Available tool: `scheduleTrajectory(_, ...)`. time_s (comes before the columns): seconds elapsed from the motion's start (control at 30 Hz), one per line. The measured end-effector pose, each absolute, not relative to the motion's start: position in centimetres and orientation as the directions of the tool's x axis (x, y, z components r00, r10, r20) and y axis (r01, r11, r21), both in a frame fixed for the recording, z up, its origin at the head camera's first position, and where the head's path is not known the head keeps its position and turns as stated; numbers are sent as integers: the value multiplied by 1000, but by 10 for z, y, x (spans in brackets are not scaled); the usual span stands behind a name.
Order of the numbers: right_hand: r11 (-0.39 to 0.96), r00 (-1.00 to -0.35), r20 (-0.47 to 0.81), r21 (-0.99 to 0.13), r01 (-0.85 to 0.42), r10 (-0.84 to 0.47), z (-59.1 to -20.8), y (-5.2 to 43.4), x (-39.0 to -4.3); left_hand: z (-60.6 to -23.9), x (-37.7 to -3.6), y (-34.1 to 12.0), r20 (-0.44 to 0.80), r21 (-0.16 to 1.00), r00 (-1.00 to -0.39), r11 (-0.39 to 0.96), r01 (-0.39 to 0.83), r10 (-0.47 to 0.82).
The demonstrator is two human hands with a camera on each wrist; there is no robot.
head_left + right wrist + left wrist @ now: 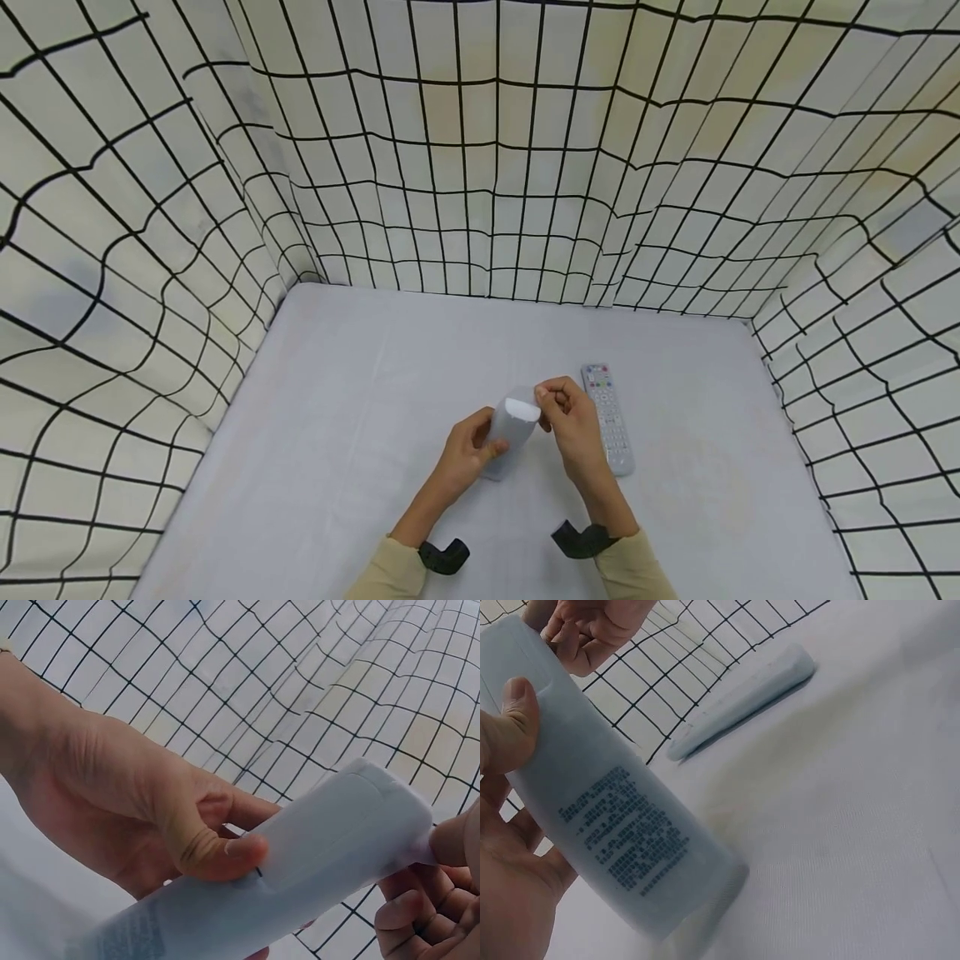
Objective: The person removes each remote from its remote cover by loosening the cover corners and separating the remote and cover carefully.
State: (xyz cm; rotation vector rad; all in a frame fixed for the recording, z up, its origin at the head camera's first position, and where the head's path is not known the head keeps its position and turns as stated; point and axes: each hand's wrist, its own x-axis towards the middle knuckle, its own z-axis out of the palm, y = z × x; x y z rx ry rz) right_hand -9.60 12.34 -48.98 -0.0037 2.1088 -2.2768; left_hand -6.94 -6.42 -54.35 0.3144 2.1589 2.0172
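Now | left hand (467, 454) grips remote (510, 435) | right hand (573, 421) pinches top | label unreadable

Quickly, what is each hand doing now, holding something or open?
Left hand: grips the pale remote around its body, thumb on top.
Right hand: its fingers pinch the upper end of the same remote.

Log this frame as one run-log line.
left hand: grips pale grey plastic remote, back up | right hand: pinches its top end | white button remote: flat on grey cloth table
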Motion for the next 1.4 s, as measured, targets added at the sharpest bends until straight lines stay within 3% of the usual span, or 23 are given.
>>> scheduleTrajectory(0.17,-132,-993,-115,-985,110,34,-493,120,-96,-542,-72,-56,51,995,-967,72,71,249)
scheduleTrajectory(0.33,-106,-995,-67,-993,59,75,-490,124,-96,-540,-77,-50,72,994,-962,57,91,263)
scheduleTrajectory(0.7,-79,-999,-42,-996,40,25,-494,128,-106,-539,-79,-49,76,996,-967,22,84,244)
scheduleTrajectory(1.03,-23,-999,-44,-999,45,-29,-508,135,-105,-548,-82,-48,36,999,-988,-3,36,152)
scheduleTrajectory(1.4,9,-994,-103,-995,103,-43,-522,134,-101,-541,-84,-54,-22,999,-979,-19,-26,203)
